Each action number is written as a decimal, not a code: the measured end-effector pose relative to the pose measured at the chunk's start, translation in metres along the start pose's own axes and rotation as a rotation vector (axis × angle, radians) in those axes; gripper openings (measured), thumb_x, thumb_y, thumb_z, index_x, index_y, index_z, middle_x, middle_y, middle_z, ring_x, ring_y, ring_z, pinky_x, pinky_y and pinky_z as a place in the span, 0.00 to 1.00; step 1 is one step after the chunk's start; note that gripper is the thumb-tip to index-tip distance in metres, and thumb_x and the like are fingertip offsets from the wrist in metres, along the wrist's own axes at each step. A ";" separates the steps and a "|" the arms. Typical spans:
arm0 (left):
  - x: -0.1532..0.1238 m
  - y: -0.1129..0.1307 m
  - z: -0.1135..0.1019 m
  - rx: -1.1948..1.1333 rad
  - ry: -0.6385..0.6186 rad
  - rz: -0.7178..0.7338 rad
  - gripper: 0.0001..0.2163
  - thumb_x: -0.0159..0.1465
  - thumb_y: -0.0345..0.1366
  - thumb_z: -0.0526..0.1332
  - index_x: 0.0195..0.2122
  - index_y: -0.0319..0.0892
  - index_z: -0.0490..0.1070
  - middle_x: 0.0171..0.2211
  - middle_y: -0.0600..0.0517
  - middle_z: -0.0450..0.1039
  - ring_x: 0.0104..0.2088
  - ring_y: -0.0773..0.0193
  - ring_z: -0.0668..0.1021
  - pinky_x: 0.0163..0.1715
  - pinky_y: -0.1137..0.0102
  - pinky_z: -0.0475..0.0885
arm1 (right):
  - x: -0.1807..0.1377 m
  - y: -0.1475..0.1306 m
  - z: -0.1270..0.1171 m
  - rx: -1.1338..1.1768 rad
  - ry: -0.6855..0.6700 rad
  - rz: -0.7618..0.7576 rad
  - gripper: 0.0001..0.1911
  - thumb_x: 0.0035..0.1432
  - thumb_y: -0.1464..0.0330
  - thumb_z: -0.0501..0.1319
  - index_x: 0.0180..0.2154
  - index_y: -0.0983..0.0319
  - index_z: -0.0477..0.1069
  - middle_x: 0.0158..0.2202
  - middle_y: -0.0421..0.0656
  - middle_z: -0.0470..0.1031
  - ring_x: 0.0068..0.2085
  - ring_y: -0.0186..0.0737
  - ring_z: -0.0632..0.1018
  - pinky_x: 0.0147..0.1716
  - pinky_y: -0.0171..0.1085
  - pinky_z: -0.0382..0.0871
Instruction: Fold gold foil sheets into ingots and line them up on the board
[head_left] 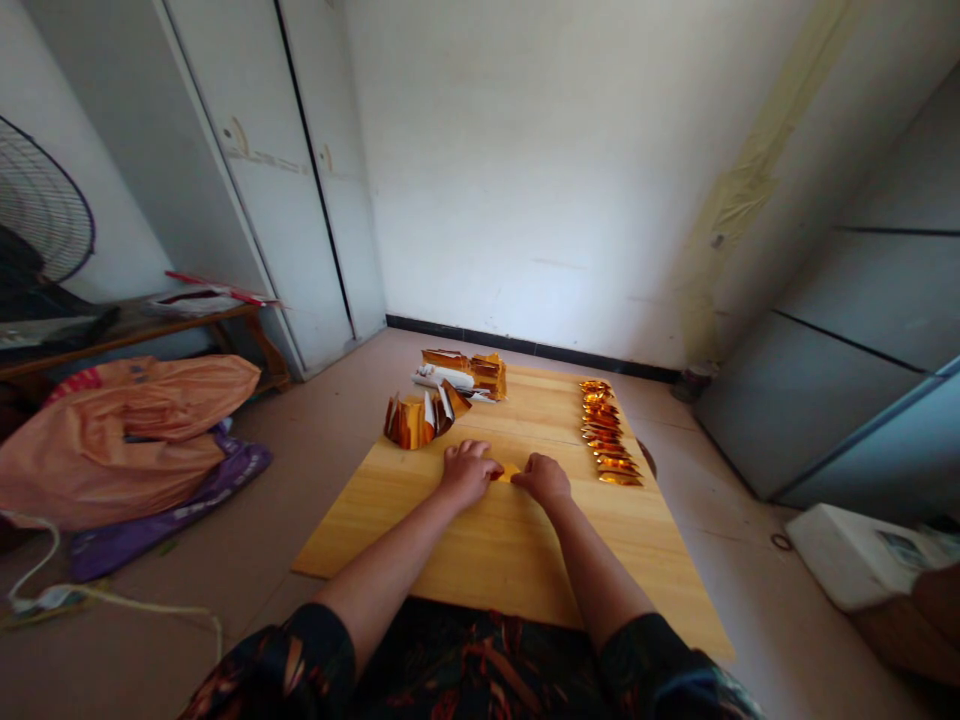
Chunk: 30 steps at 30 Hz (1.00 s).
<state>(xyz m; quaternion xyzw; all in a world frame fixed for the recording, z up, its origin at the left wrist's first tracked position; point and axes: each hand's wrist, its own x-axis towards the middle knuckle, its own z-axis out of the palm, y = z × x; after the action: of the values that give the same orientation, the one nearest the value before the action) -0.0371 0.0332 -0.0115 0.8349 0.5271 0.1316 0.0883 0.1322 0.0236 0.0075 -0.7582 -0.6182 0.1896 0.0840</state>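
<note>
Between my hands, low over the wooden table, is a small piece of gold foil paper. My left hand grips its left end between thumb and forefinger, the other fingers bent above. At the right end, my right hand pinches the paper with its fingers closed. Most of the piece is hidden by the fingers. Just beyond my left hand stands a curved stack of gold foil sheets with white backs. A row of folded gold foil pieces runs along the table's right side.
At the table's far edge lie more gold foil sheets beside a white roll-like packet. Orange cloth and a purple bag lie on the floor at left, near a cord. A white box sits at right.
</note>
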 end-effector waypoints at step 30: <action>0.019 0.020 -0.009 0.085 -0.190 0.206 0.14 0.59 0.27 0.53 0.40 0.48 0.74 0.38 0.50 0.75 0.41 0.57 0.71 0.38 0.67 0.62 | 0.021 0.010 -0.004 0.023 -0.109 0.072 0.09 0.46 0.70 0.60 0.31 0.63 0.76 0.30 0.50 0.79 0.35 0.42 0.79 0.29 0.31 0.66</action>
<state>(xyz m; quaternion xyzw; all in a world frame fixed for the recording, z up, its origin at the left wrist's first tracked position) -0.0150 0.0418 0.0048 0.8962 0.4331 0.0378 0.0885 0.1467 0.0425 0.0033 -0.7674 -0.5920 0.2407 0.0520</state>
